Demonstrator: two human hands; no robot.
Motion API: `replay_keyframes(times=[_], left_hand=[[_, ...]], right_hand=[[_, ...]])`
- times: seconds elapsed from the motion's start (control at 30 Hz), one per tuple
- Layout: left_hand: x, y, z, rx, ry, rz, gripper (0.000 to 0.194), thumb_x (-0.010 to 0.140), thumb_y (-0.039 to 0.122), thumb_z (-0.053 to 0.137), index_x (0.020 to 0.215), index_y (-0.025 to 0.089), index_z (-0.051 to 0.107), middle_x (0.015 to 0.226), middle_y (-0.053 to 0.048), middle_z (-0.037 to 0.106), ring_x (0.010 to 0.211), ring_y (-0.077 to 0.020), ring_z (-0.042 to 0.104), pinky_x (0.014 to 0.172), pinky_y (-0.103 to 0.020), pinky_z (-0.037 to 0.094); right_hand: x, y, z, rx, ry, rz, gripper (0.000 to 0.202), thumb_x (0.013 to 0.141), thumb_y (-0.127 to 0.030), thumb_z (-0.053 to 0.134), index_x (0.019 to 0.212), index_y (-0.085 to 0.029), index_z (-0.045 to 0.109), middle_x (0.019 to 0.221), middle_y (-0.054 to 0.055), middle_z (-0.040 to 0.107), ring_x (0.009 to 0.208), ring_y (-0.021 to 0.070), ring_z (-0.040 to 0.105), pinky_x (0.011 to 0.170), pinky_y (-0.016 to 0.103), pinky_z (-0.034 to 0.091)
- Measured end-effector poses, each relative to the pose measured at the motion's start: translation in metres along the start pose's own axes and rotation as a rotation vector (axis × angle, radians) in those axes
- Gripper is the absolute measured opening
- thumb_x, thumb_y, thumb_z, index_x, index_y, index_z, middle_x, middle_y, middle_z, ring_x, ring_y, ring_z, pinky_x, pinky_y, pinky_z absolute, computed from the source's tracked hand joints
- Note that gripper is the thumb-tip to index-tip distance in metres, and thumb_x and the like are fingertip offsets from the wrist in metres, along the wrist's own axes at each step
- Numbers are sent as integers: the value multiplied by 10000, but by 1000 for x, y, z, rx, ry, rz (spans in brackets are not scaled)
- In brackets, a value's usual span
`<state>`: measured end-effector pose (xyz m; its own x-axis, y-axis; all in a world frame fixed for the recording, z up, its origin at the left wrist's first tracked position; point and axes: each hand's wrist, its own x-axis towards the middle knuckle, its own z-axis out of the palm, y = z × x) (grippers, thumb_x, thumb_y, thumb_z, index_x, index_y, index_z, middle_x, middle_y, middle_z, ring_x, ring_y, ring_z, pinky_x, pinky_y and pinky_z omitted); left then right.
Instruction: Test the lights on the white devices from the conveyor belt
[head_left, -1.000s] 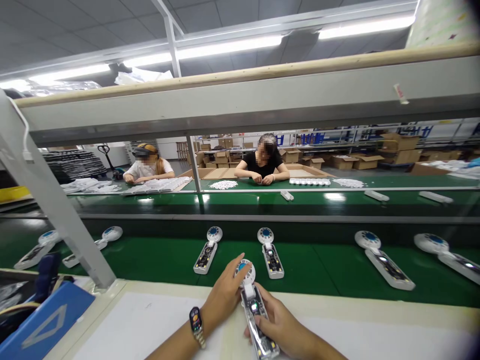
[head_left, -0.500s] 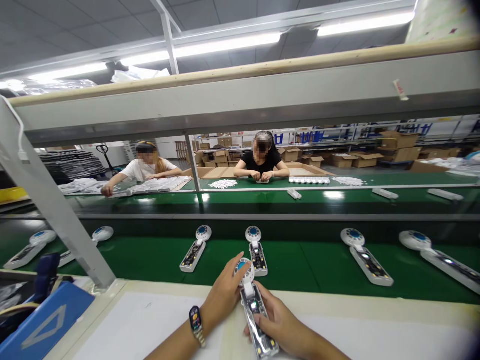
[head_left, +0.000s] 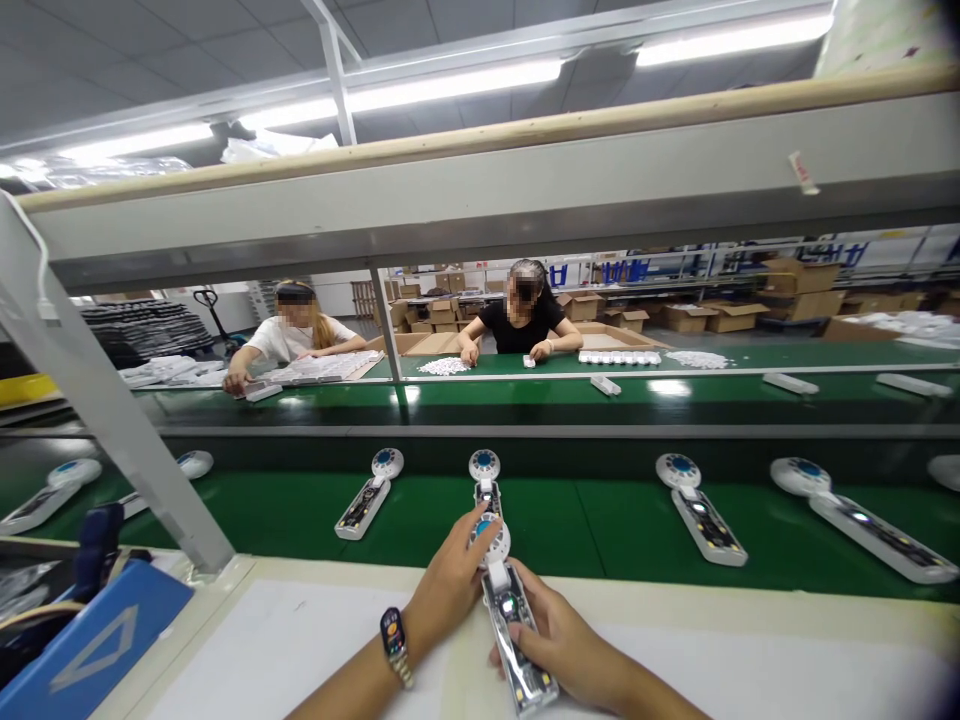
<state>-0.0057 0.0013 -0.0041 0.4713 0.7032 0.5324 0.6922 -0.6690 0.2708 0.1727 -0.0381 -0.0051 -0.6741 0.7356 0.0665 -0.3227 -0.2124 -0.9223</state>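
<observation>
White device, held two-handed
Left hand, half-curled, holds its head from ten o'clock; right hand wraps its body from four o'clock.

There are two hands, one wristwatch and one held device — seven more devices lie on the green belt, the rightmost cut off. Beyond are two co-workers — three white casings lie to their right.
</observation>
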Motion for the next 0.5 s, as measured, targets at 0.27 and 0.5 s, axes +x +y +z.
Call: replay_keyframes(times=[0.27,0.5], left_hand=[[-1,-4,3,12,-14,4,622,748,14,429,1317,232,304,1390,-124,273,1242,-262,322,949,-435,397],[0,-12,6,58,73,-219,690,787,222,528,1369,230,158,1411,-139,200,1281,-292,228,1003,-481,305]], right_hand=[[3,3,-1,43,44,9,677,702,-411,678,1240,-257,296,1107,93,480,757,205,633,659,348,496],[13,9,-20,166,275,-43,767,603,-428,734,1224,-214,337,1060,103,536,719,243,649,633,364,509]])
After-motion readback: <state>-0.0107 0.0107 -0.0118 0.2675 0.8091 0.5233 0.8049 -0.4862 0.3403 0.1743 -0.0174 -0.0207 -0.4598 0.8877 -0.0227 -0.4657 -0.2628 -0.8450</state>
